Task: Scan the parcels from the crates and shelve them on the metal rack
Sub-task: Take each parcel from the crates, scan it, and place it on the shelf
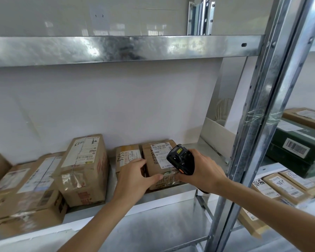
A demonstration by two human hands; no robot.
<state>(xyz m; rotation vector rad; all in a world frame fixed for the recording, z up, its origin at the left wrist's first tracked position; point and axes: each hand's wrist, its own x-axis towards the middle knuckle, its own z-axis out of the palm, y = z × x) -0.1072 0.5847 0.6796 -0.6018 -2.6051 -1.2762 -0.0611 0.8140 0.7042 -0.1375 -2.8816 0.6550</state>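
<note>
Nearest to me I see the front edge of the metal shelf [162,194], a galvanised board that runs from the low left to the right, where it meets the perforated upright post [253,124] of the rack. A strip of clear tape is wrapped around this post. Behind the shelf there is a plain white wall [98,106], and above it the next shelf [116,49] crosses the whole view, with some spare metal rails [201,17] standing on it against a glossy wall.

Both forearms reach forward from the bottom of the view toward the shelf. The left hand [135,176] lies on the near left corner of a brown parcel [159,166] that stands on the shelf, with the thumb along the front edge and the fingers on the left side. The right hand [201,170] comes in from the right and its fingers are wrapped around a black handheld scanner [180,159], which is held just above the white label on the same parcel.

To the left of this parcel a smaller box [128,155] stands just beside it, then a taller taped box [85,168], then more boxes [25,190]. On the neighbouring rack to the right I see a dark green box [295,148] and flat labelled parcels [287,186].
</note>
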